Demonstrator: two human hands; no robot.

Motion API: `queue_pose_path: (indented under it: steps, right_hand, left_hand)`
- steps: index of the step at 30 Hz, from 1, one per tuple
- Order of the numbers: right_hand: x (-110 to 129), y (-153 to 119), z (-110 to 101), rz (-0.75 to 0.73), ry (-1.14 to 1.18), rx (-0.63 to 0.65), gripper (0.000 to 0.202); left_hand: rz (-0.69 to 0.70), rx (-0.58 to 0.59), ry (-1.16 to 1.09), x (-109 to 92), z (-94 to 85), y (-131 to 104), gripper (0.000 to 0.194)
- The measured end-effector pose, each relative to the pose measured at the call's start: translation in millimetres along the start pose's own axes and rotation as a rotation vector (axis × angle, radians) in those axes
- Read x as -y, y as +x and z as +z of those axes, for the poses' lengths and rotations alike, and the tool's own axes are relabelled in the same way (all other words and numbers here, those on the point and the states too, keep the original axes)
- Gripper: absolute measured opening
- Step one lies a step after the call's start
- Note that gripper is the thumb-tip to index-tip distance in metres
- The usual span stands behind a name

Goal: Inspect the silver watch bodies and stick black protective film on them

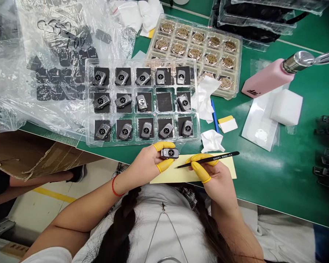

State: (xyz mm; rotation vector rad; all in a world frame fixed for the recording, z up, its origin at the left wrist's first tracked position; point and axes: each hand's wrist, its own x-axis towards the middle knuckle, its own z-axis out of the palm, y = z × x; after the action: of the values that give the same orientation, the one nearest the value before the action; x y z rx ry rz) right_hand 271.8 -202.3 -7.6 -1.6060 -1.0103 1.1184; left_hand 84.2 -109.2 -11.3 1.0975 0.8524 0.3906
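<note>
Clearly, the relation that matters most is the narrow gap between the dark watch body [170, 153] and the tips of the black tweezers [208, 159]. The watch body lies with its long axis running roughly side to side, its sensor face up, pinched at its edges between the thumb and index finger of the left hand [142, 166], both in yellow finger cots. That hand is nearer, being in contact; the right hand [218, 179] grips the tweezers, angled so that their points sit just toward the wearer from the watch body's right end, apart from it. From the right hand, then, the watch body lies to the left and slightly forward, above the yellow sheet's [178, 176] far edge. Beyond both hands stands a clear tray [154, 114] with 3 rows of compartments.
</note>
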Motion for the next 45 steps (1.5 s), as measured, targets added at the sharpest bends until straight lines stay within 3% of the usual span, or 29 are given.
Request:
queue_pose_path:
  steps: [8,14,19,27,32,45]
  right_hand:
    - [-1.9,-1.7,1.6,-0.042,-0.11,0.057,0.001]
    - [1.4,-2.1,5.5,-0.053,-0.039,0.03,0.005]
    - [0.9,-0.5,2.8,-0.018,0.145,-0.032,0.007]
    - [0.3,7.5,15.3,-0.086,0.422,-0.27,0.002]
    - [3.5,10.1,25.0,-0.096,0.396,-0.245,0.004]
    - [2.6,10.3,26.2,-0.088,0.374,-0.242,0.004]
  left_hand:
    - [0.019,0.002,0.0,0.4,0.1,0.3,0.036]
    - [0.009,-0.002,-0.007,-0.4,0.0,-0.1,0.036]
    - [-0.001,-0.002,-0.025,1.9,-0.4,0.3,0.037]
    - [-0.051,-0.015,-0.141,-10.6,1.0,2.2,0.039]
    - [-0.088,0.006,-0.221,-14.6,0.6,2.4,0.041]
    - [-0.096,-0.014,-0.21,-12.5,0.5,2.1,0.045]
